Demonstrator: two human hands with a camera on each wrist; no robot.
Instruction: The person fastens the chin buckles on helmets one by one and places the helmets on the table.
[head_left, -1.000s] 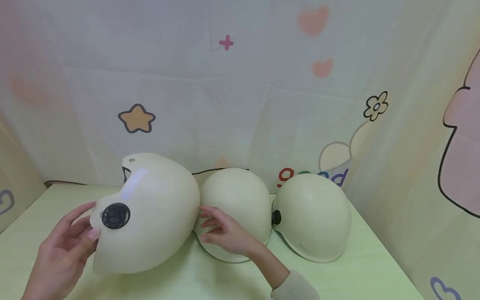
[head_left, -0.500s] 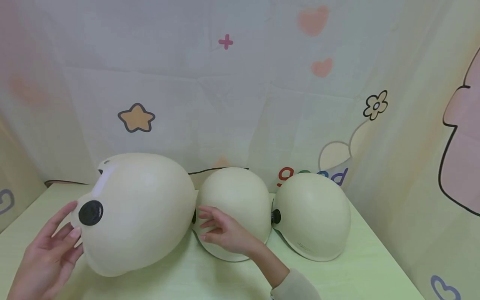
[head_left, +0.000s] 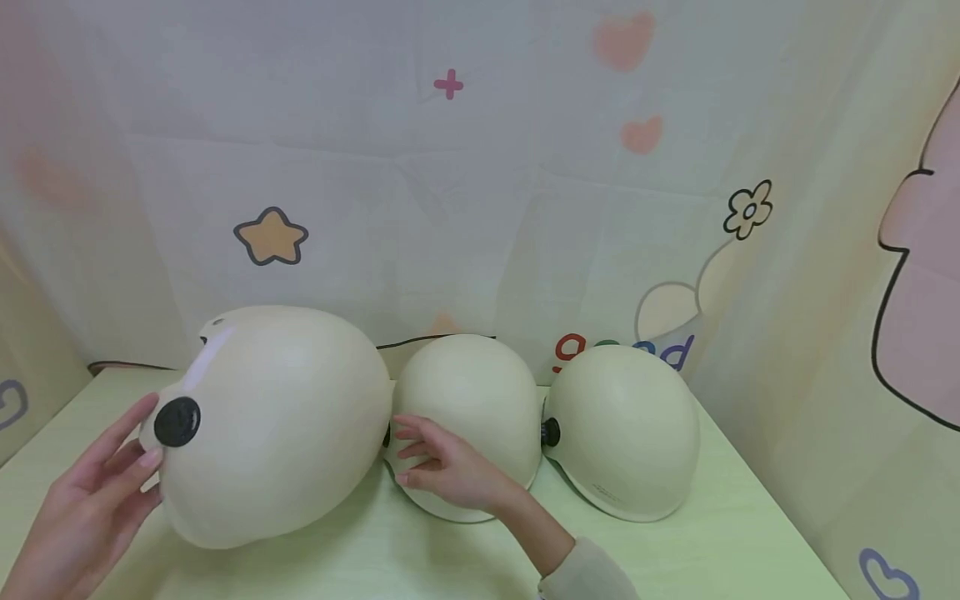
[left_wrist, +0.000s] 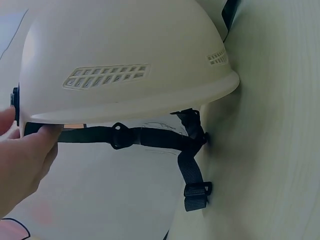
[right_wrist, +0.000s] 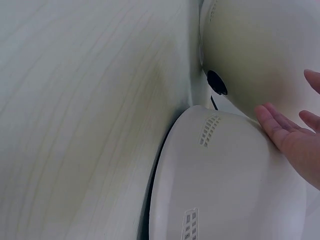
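The leftmost cream helmet (head_left: pixel 277 417) stands tilted, with a black round side knob (head_left: pixel 177 422). My left hand (head_left: pixel 90 492) pinches its left edge beside that knob, thumb in front. In the left wrist view a black chin strap (left_wrist: pixel 162 137) with buckles hangs from its rim. My right hand (head_left: pixel 450 462) has relaxed, slightly bent fingers and holds nothing. It hovers in front of the middle cream helmet (head_left: pixel 483 375). In the right wrist view its fingertips (right_wrist: pixel 267 117) lie by the meeting line of two helmet shells; I cannot tell whether they touch.
A third cream helmet (head_left: pixel 630 425) with a black knob (head_left: pixel 551 432) stands to the right of the middle one. All sit on a pale green table (head_left: pixel 750 533). Behind hangs a printed cloth (head_left: pixel 360 200), with another side of cloth at the right.
The left helmet and my left hand have moved left and the helmet has turned, mostly in the first half second, so less of its front opening shows. My right hand has hardly moved.
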